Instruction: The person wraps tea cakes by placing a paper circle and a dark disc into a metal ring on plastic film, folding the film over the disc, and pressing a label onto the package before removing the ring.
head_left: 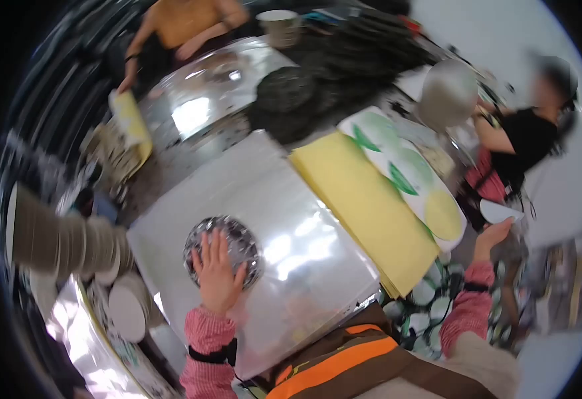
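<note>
My left hand (216,274) lies with its fingers spread on a round, dark, shiny disc (247,243). Under the disc is a stack of clear plastic sheets (317,292), which reflects the light. Out to the right, away from the stack, my right hand (495,234) is closed on the edge of a white flat piece (500,211), blurred in this view. Yellow paper sheets (364,206) lie along the right side of the plastic stack.
White cutouts with green leaf prints (404,169) lie on the yellow sheets. Stacks of round cardboard pieces (71,236) stand at left. Dark piled material (344,66) covers the table's far part. One person (188,23) sits opposite, another (530,143) at right.
</note>
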The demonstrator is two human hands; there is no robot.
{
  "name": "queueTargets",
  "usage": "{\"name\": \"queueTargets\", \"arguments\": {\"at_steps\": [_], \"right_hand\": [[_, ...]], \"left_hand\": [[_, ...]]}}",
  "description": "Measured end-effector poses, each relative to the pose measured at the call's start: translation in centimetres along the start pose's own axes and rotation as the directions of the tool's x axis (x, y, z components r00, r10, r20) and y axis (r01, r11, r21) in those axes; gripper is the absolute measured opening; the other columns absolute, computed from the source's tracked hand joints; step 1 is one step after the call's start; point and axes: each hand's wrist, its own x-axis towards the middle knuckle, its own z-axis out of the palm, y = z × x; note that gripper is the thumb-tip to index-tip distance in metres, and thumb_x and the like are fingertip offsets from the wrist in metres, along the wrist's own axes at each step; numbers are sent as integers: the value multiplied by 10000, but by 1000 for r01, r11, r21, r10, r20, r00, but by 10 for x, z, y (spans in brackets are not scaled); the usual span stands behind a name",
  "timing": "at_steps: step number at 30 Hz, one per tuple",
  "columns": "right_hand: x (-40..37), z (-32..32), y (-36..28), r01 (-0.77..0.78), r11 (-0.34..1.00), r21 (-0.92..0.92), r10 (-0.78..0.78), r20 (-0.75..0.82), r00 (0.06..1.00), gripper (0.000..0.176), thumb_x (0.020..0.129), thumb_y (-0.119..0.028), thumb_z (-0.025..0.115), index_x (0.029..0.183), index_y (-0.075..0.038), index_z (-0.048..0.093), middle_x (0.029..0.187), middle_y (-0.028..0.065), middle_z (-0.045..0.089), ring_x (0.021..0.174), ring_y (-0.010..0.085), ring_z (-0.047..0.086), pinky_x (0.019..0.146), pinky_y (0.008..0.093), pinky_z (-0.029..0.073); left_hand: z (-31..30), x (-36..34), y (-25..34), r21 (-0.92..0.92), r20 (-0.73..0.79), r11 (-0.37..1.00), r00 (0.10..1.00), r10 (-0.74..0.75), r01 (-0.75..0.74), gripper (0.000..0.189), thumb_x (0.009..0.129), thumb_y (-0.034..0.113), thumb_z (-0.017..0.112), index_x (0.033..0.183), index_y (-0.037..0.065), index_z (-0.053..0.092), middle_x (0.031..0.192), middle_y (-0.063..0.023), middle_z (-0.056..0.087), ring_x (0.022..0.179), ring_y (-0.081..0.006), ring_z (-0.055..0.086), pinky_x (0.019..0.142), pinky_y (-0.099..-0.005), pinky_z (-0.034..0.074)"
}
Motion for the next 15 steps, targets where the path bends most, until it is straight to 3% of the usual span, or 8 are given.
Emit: {"name": "queueTargets", "arguments": {"at_steps": [1,2,3,4,5,6,7,15], "right_hand": [[-52,41,-12,-119,993,18,116,121,986,476,1031,-390,441,1263,8,561,1155,140,647,959,314,660,845,428,541],[-77,59,47,558,799,-225,-376,538,755,464,1031,-325,444,1331,19,525,1300,180,582,1169,321,576,990,418,473],[-139,93,129,644,758,101,-498,727,473,388,1003,-163,476,1351,7,460,1289,135,558,1164,221,555,941,386,495],[-213,88,79,637,760,128,-495,749,440,388,1003,-163,476,1351,7,460,1289,135,558,1164,221,555,941,386,495],[-316,133,7,175,984,-19,24,999,-29,533,970,-175,549,1448,-7,384,1437,203,454,1280,328,483,1053,427,422],[-381,135,-103,542,780,312,-212,947,-241,690,921,-296,623,1492,-22,347,1479,235,413,1366,358,425,1103,443,375],[-415,145,-82,404,656,638,-511,769,-385,872,839,-429,683,1498,16,324,1498,264,381,1417,391,361,1133,452,344],[-474,156,-122,394,456,798,-413,582,-701,958,863,-576,601,1512,47,272,1523,273,348,1417,417,342,1176,453,271]], "left_hand": [[-2,-1,0,-3,12,1000,1000,27,-27,789,858,324,655,1493,-18,336,1578,-166,317,1489,-371,212,1187,-572,119],[-4,-1,0,-15,20,1000,1000,16,-16,787,860,306,649,1500,-16,321,1585,-165,301,1493,-373,198,1188,-569,111],[-4,-2,0,-31,33,999,999,15,-14,787,862,288,643,1506,-14,306,1592,-163,285,1498,-376,183,1189,-567,102],[-4,-2,-1,-40,13,999,1000,28,-27,791,860,285,643,1505,-20,302,1593,-167,281,1497,-378,182,1186,-579,104],[-2,-3,-1,-39,14,999,1000,-8,8,791,860,285,643,1505,-20,302,1593,-167,281,1497,-378,182,1186,-579,104],[-1,-3,0,-40,-10,999,1000,4,-4,764,859,307,647,1483,-19,351,1577,-169,307,1492,-374,199,1182,-583,121],[0,-2,-2,-36,-33,999,999,23,-24,740,858,329,651,1461,-19,401,1561,-171,334,1487,-370,217,1179,-586,139],[29,-13,-19,-186,-182,961,969,169,-203,531,872,306,683,1365,146,565,1406,-109,547,1331,-312,485,1106,-469,372]]}}
